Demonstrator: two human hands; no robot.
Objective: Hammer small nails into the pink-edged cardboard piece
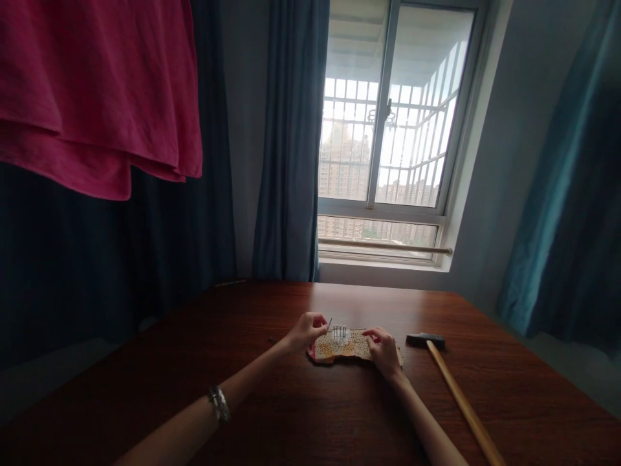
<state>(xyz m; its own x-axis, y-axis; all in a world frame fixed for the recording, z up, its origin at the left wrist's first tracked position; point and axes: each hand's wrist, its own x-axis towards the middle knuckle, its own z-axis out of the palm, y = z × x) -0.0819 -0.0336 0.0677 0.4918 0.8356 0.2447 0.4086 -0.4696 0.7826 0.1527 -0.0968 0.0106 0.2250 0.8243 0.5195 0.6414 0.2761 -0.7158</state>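
Observation:
My left hand (308,331) is closed in a pinch on a thin dark nail (330,321), which sticks up from the fingertips. Several more nails (339,331) stand upright in a row in a flat, ragged-edged board (347,351) covered with small dark spots. The board lies on the table, with a pinkish patch at its left end. My right hand (383,351) is over the board's right part, fingers bent and a little apart, with nothing visible in them. Whether its palm touches the board I cannot tell.
A hammer (458,388) with a dark head and long wooden handle lies right of the board on the brown wooden table (272,414). A small dark thing (273,339) lies left of the board. Pink cloth (145,97) hangs at upper left; curtains (294,142) flank the window.

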